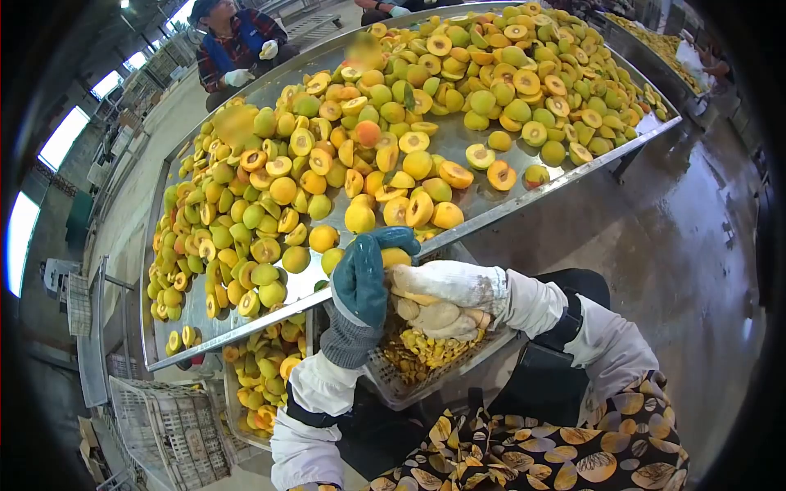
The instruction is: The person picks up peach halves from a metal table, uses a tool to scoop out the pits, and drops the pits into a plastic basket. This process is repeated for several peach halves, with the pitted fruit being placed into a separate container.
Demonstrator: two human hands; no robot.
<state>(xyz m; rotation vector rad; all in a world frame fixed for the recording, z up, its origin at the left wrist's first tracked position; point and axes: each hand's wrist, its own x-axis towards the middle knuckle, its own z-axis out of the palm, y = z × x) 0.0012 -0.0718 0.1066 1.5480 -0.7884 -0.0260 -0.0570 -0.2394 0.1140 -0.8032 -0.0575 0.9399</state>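
Note:
My left hand (360,278), in a green coated glove with a grey knit cuff, is closed around a yellow peach (396,257) at the near edge of the metal table (483,225). Only part of that fruit shows between the gloves. Right beside it, my right hand (446,296) wears a stained cream glove, its fingers curled into a fist close against the peach. What the fist holds, if anything, is hidden. Below both hands, a plastic crate (407,398) contains yellow scraps (430,352). Many whole and halved peaches (282,191) cover the table, some cut faces showing stones.
Under the table's left side stands a crate of peaches (264,372), with a pale slatted crate (176,430) farther left. Across the table sits a person (237,41) in gloves. Another fruit-covered table (655,45) stands at the far right. The floor (655,245) looks wet.

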